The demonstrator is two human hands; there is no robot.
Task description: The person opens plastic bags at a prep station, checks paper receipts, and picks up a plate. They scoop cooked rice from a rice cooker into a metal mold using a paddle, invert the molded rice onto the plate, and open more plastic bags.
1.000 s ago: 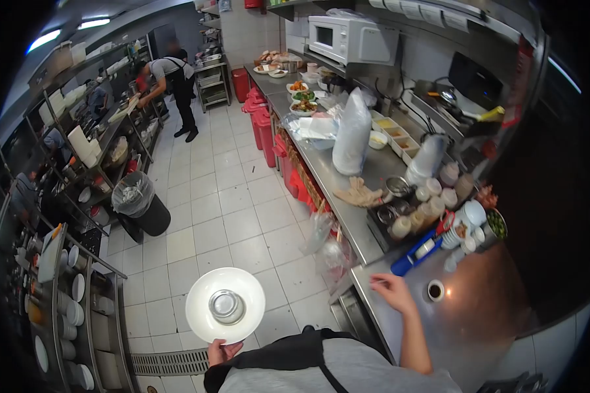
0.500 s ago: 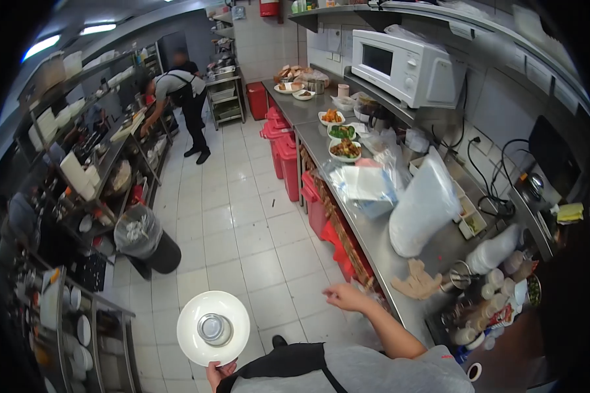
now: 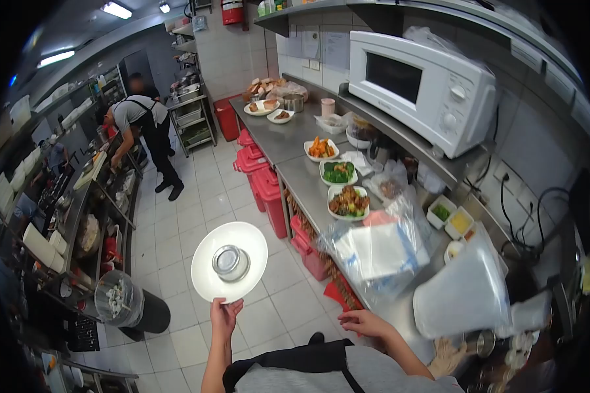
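Observation:
My left hand (image 3: 225, 317) grips the lower rim of a wide white plate (image 3: 206, 270), holding it out over the floor. A small round silver-topped container (image 3: 229, 260) sits on the plate's middle; I cannot tell whether it is a tin or an upturned mould. My right hand (image 3: 364, 322) holds nothing, its fingers loosely stretched and apart, beside the steel counter's front edge. Nearest to that hand on the counter lies a clear plastic bag with white and blue packs (image 3: 380, 252).
Dishes of orange pieces (image 3: 320, 148), broccoli (image 3: 339, 172) and a brown-green mix (image 3: 349, 202) line the steel counter (image 3: 255, 131). A white microwave (image 3: 413, 85) stands above. Red bins (image 3: 269, 196) sit underneath. A lined bin (image 3: 152, 316) and a bending co-worker (image 3: 151, 131) are at left.
My left hand has raised the plate forward and slightly right. My right hand now appears lower and farther right in the view. The view has shifted, bringing the counter dishes closer.

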